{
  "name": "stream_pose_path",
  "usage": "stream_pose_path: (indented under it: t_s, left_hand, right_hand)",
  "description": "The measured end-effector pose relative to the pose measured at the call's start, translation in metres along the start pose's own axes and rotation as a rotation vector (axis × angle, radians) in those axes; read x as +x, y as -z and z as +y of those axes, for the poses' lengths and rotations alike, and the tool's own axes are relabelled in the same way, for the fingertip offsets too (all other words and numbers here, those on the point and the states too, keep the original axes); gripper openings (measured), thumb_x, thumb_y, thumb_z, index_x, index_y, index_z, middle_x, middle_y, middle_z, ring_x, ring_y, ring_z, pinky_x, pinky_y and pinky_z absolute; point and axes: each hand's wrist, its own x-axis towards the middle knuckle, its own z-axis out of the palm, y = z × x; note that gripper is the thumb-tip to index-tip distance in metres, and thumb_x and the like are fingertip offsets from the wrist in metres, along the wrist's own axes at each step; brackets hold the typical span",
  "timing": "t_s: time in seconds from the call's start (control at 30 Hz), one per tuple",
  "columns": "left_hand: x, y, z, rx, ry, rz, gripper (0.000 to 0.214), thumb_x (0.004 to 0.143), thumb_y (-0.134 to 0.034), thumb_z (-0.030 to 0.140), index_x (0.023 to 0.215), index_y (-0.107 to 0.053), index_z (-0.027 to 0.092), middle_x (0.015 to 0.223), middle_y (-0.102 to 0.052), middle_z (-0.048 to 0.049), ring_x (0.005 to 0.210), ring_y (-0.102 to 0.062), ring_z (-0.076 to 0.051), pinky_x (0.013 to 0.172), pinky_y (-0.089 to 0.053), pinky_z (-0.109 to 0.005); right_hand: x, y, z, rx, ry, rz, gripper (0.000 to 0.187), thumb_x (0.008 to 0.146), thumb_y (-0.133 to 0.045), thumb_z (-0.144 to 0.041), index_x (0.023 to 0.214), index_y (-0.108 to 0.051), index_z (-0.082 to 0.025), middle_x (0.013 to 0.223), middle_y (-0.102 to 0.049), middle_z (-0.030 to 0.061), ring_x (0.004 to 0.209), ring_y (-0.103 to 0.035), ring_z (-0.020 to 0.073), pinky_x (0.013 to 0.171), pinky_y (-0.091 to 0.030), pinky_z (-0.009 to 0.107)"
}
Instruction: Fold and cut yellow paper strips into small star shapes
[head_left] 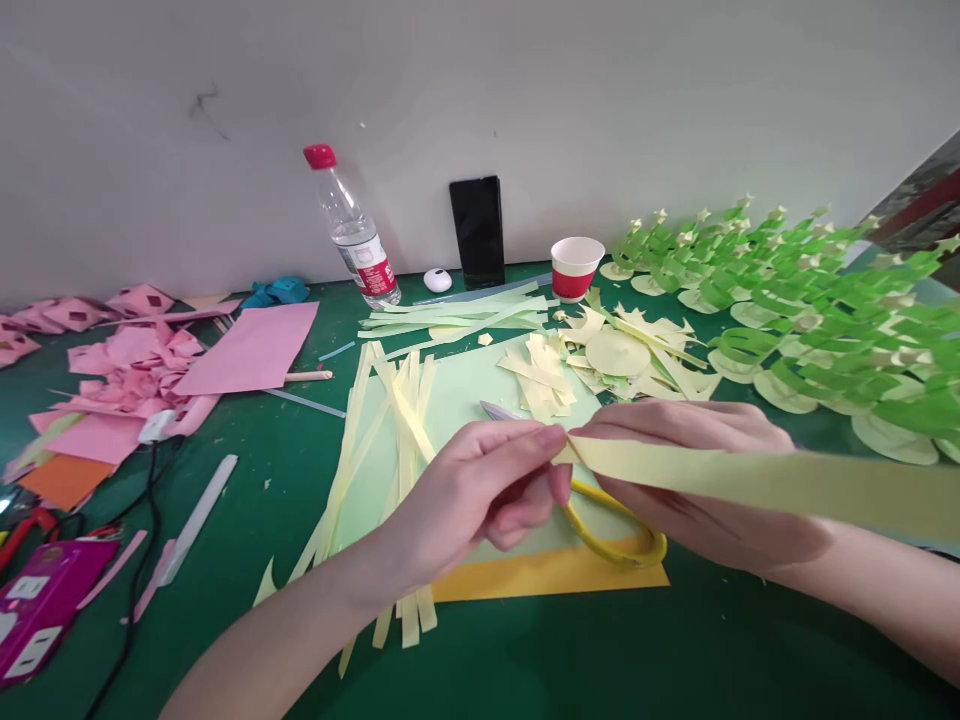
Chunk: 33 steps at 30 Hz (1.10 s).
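My left hand [480,490] pinches the end of a long pale yellow-green paper strip [750,478] between thumb and forefinger. My right hand [697,480] lies behind the strip, fingers curled round it. The strip runs off to the right edge. Under my hands lie yellow-handled scissors [622,545], their blade tip [495,410] showing above my left hand, on a light green sheet [465,400] and a yellow sheet [540,578]. Several cut yellow strips [397,430] fan out to the left of my hands.
A green mat [285,470] covers the table. Green paper spirals [825,300] crowd the right. Pink paper pieces [150,370] and a glue gun cable [142,500] lie left. At the back stand a water bottle [352,235], a black phone [478,232] and a paper cup [575,267].
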Motion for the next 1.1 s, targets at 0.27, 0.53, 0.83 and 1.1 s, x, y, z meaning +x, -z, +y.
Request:
stream_pose_path:
  t_s: [0.27, 0.53, 0.83, 1.1]
  left_hand:
    - [0.003, 0.002, 0.001, 0.603, -0.425, 0.346, 0.01, 0.081, -0.054, 0.023, 0.072, -0.052, 0.02, 0.063, -0.047, 0.003, 0.055, -0.043, -0.011, 0.048, -0.037, -0.022]
    - [0.005, -0.001, 0.001, 0.522, -0.468, 0.342, 0.014, 0.075, -0.062, 0.013, 0.062, -0.062, 0.016, 0.064, -0.062, -0.0001, 0.061, -0.057, -0.012, 0.055, -0.047, -0.021]
    - [0.004, 0.003, 0.001, 0.253, -0.2, 0.398, 0.01, 0.072, -0.065, 0.018, 0.063, -0.067, 0.017, 0.064, -0.063, 0.0024, 0.06, -0.056, -0.009, 0.053, -0.045, -0.016]
    - [0.003, 0.0, -0.001, 0.172, -0.19, 0.394, 0.012, 0.072, -0.065, 0.016, 0.061, -0.067, 0.017, 0.061, -0.063, 0.0035, 0.058, -0.056, -0.007, 0.055, -0.046, -0.014]
  right_hand:
    - [0.01, 0.005, -0.004, 0.466, -0.476, -0.114, 0.012, 0.077, -0.057, -0.016, 0.066, -0.056, -0.018, 0.058, -0.059, -0.0014, 0.045, -0.052, 0.0072, 0.04, -0.041, 0.018]
    - [0.009, 0.004, 0.0, 0.744, -0.744, -0.285, 0.01, 0.07, -0.061, -0.017, 0.06, -0.059, -0.018, 0.049, -0.049, -0.0051, 0.038, -0.037, 0.0044, 0.034, -0.029, 0.018]
    - [0.009, 0.006, 0.001, 0.746, -0.634, -0.248, 0.01, 0.077, -0.058, -0.019, 0.069, -0.063, -0.017, 0.059, -0.058, -0.0022, 0.045, -0.047, 0.006, 0.039, -0.037, 0.017]
    - [0.008, 0.004, -0.001, 0.696, -0.514, -0.323, 0.023, 0.081, -0.056, -0.017, 0.058, -0.058, -0.017, 0.051, -0.051, -0.0042, 0.047, -0.04, 0.0059, 0.044, -0.032, 0.018]
